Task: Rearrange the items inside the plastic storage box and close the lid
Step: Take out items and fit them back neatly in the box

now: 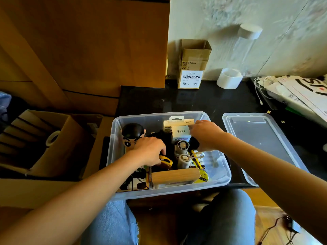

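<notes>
A clear plastic storage box [222, 175] stands open at the near edge of a black counter. Inside are a black-haired cartoon figure [131, 134], white product boxes [180, 131], a small white fan [182, 146], a wooden block [175, 175], yellow tape rolls [203, 175] and a yellow tape measure [166, 161]. My left hand [150, 151] reaches into the box's left half, its fingers curled round the tape measure. My right hand [206, 135] is in the back right of the box, fingers curled against the white boxes. The clear lid [261, 144] lies flat to the right of the box.
A tall cardboard box [192, 68] and a clear tube with white caps [237, 68] stand at the wall behind. Papers and a white cable [292, 91] lie at the right. An open cardboard carton [44, 142] sits to the left. My knees are below the counter.
</notes>
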Demonstrator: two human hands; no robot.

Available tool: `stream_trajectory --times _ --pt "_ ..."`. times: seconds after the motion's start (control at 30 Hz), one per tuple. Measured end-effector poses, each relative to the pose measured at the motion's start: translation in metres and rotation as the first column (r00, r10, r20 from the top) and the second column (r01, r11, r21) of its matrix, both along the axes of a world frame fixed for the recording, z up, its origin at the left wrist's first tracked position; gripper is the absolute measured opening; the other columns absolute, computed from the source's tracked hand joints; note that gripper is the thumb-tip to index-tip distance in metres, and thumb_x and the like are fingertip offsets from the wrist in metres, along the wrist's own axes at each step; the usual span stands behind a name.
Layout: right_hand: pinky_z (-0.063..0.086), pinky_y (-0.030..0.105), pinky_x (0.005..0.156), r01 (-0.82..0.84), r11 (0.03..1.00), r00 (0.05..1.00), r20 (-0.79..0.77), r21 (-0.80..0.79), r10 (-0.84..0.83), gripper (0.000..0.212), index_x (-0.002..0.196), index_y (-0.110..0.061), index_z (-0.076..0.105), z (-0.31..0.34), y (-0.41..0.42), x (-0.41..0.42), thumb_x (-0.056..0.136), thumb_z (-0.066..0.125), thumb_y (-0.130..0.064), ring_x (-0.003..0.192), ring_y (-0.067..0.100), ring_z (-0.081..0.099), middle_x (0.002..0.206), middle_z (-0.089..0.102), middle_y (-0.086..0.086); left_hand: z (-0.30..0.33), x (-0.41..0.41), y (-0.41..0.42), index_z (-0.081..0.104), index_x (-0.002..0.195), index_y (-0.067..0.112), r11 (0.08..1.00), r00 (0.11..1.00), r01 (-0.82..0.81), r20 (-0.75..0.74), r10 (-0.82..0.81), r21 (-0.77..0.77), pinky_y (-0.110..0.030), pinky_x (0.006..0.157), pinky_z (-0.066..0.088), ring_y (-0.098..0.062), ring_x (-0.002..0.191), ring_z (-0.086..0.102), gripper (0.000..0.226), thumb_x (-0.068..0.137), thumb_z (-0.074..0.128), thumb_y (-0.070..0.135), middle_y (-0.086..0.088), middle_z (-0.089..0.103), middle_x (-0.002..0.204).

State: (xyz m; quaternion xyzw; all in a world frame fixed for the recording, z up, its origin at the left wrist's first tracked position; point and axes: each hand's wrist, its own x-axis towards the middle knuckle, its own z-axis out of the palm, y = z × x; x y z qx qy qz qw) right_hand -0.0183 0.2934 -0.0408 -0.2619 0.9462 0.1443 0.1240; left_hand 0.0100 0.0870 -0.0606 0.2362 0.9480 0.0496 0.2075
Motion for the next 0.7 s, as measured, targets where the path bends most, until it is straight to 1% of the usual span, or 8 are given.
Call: stream_trajectory --times 0.13,0.23,0.33,0.37,0.47,0.5,0.6,0.7 --pt "0.051 0.028 0.078 0.071 0.997 0.997 -0.001 -0.043 -0.072 0.037 0.106 -0.014 0.061 0.021 0.006 0.004 0.075 0.069 -0.032 0.099 0.019 0.055 0.104 0.06 0.002 0.0 0.001 -0.002 0.064 0.112 0.03 0.998 1.0 0.026 0.006 -0.026 0.06 -0.038 0.087 0.046 -0.016 0.098 0.057 0.03 0.083 0.07 0.031 0.008 0.062 0.106" --pt "0.05 0.027 0.079 0.104 0.989 0.994 -0.028 -0.1 -0.108 0.035 0.106 -0.017 0.061 0.039 0.011 0.007 0.075 0.068 -0.033 0.098 0.018 0.054 0.105 0.059 0.0 0.003 0.002 -0.002 0.06 0.115 0.03 0.995 0.999 0.032 -0.004 -0.032 0.099 -0.041 0.091 0.042 -0.013 0.097 0.057 0.035 0.082 0.071 0.034 0.009 0.065 0.101" --pt "0.049 0.027 0.075 0.133 0.965 0.986 -0.07 -0.227 -0.153 0.041 0.11 -0.02 0.06 0.057 0.013 0.013 0.075 0.07 -0.037 0.093 0.018 0.057 0.105 0.061 -0.001 0.003 0.003 -0.006 0.057 0.115 0.032 0.985 0.998 0.034 -0.055 -0.025 0.168 -0.027 0.069 0.042 -0.008 0.085 0.058 0.036 0.081 0.07 0.034 0.012 0.066 0.093" --pt "0.049 0.027 0.075 0.128 0.953 0.985 -0.075 -0.274 -0.154 0.043 0.111 -0.022 0.059 0.061 0.011 0.016 0.075 0.07 -0.041 0.093 0.018 0.058 0.106 0.062 -0.002 0.003 0.004 -0.008 0.057 0.114 0.032 0.981 0.998 0.019 -0.064 -0.007 0.191 -0.025 0.067 0.041 -0.007 0.082 0.058 0.035 0.081 0.07 0.032 0.012 0.066 0.091" --pt "0.05 0.029 0.08 0.114 0.9 0.993 0.011 -0.421 -0.12 0.046 0.115 -0.025 0.06 0.068 -0.003 0.028 0.075 0.07 -0.046 0.096 0.017 0.061 0.111 0.064 -0.004 0.007 0.005 -0.016 0.06 0.11 0.029 0.963 0.997 -0.057 -0.037 0.069 0.264 -0.033 0.089 0.043 -0.007 0.084 0.061 0.032 0.08 0.07 0.03 0.013 0.067 0.088" --pt "0.049 0.029 0.081 0.114 0.886 0.993 0.053 -0.449 -0.102 0.046 0.117 -0.024 0.061 0.068 -0.008 0.03 0.076 0.07 -0.045 0.097 0.016 0.06 0.114 0.064 -0.004 0.008 0.005 -0.019 0.063 0.108 0.029 0.951 0.995 -0.09 -0.022 0.101 0.295 -0.03 0.088 0.044 -0.006 0.083 0.061 0.03 0.079 0.071 0.031 0.014 0.066 0.086" --pt "0.049 0.031 0.086 0.125 0.886 0.988 0.142 -0.447 -0.067 0.041 0.115 -0.018 0.063 0.068 -0.016 0.029 0.08 0.068 -0.038 0.098 0.018 0.06 0.114 0.065 0.0 0.013 0.004 -0.028 0.07 0.101 0.03 0.922 0.986 -0.146 -0.026 0.166 0.36 -0.016 0.071 0.044 -0.001 0.081 0.059 0.023 0.078 0.073 0.032 0.018 0.061 0.082" --pt "0.05 0.04 0.088 0.142 0.929 0.981 0.175 -0.342 -0.085 0.039 0.112 -0.012 0.063 0.067 -0.019 0.023 0.083 0.063 -0.039 0.097 0.025 0.061 0.107 0.066 0.007 0.014 0.003 -0.039 0.069 0.104 0.028 0.888 0.976 -0.179 -0.04 0.216 0.425 -0.026 0.084 0.048 -0.007 0.095 0.059 0.021 0.083 0.069 0.03 0.014 0.063 0.097"
